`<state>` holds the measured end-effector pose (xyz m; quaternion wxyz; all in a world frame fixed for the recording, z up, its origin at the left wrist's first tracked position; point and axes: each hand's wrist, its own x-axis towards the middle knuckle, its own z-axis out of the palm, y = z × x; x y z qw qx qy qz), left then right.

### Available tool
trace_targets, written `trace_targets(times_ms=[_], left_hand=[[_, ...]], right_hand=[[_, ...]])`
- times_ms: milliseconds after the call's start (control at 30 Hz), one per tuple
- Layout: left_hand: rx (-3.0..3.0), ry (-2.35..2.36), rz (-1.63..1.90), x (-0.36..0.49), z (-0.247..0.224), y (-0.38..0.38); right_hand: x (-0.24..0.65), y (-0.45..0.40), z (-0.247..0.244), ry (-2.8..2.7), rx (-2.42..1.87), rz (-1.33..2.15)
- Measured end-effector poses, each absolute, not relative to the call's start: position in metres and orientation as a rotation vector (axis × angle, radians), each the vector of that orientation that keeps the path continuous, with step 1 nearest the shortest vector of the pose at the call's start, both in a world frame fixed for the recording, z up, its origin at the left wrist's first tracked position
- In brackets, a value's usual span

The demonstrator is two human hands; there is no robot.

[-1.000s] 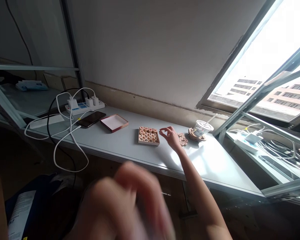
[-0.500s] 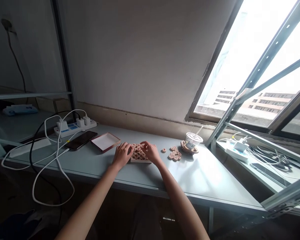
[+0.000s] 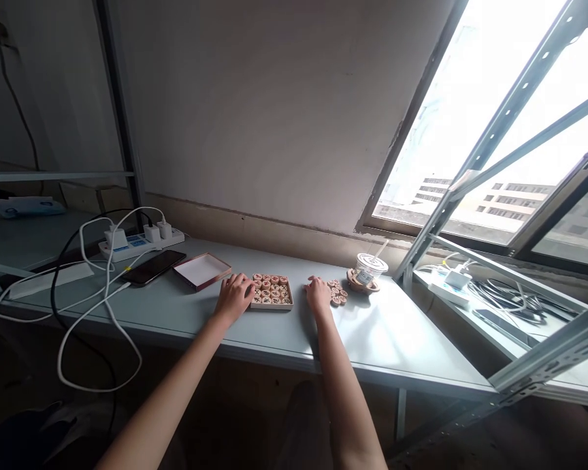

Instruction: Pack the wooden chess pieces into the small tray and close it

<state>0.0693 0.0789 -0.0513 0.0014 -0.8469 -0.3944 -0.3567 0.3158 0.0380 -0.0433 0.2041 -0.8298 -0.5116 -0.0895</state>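
Note:
A shallow box (image 3: pixel 271 307) holds round wooden Chinese chess pieces (image 3: pixel 274 289) in rows, with a gap at its upper right. My left hand (image 3: pixel 234 299) is curled against the box's left end, thumb and fingers at its edge. To the right of the box, my right hand (image 3: pixel 318 295) rests low over the table. Its fingers are bent down together on the spot of a single chess piece, which they hide. Just beyond that hand lies a cluster of loose chess pieces (image 3: pixel 338 293), partly covered by it.
An upturned box lid (image 3: pixel 202 269) and a black phone (image 3: pixel 154 268) lie at left. Behind them a power strip (image 3: pixel 142 244) trails looped white cables (image 3: pixel 73 333). A lidded plastic cup (image 3: pixel 371 266) stands in a brown holder (image 3: pixel 357 282) at right. A metal shelf frame (image 3: pixel 451 196) borders the table.
My right hand has left the box and moved right to the lone chess piece, uncovering the box's right side. My left hand stays at the left end. The view has shifted slightly.

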Motion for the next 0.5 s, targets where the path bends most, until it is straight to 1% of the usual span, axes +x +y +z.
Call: trace_targets(times_ms=[67,167,233,333,400,500], left_hand=[[-2.647,-1.244,-1.135,0.069,-0.051,0.079],[-2.618,-1.267,-1.188,0.067,-0.051,0.082],[-2.600,-1.312,-1.252,0.065,-0.052,0.087],[-2.619,-1.536,-1.289,0.062,-0.055,0.094],[-2.718,-1.654,-1.192,0.061,-0.056,0.095],[-2.924,-1.565,-0.996,0.062,-0.058,0.094]], right_hand=[[0.311,0.040,-0.040,-1.458,-2.114,-0.175],[0.300,0.043,-0.036,-1.569,-1.706,-0.009],[0.293,0.043,-0.037,-1.643,-1.565,0.090],[0.284,0.043,-0.040,-1.718,-1.516,0.165],[0.279,0.045,-0.043,-1.745,-1.524,0.147],[0.273,0.048,-0.048,-1.742,-1.544,0.072]])
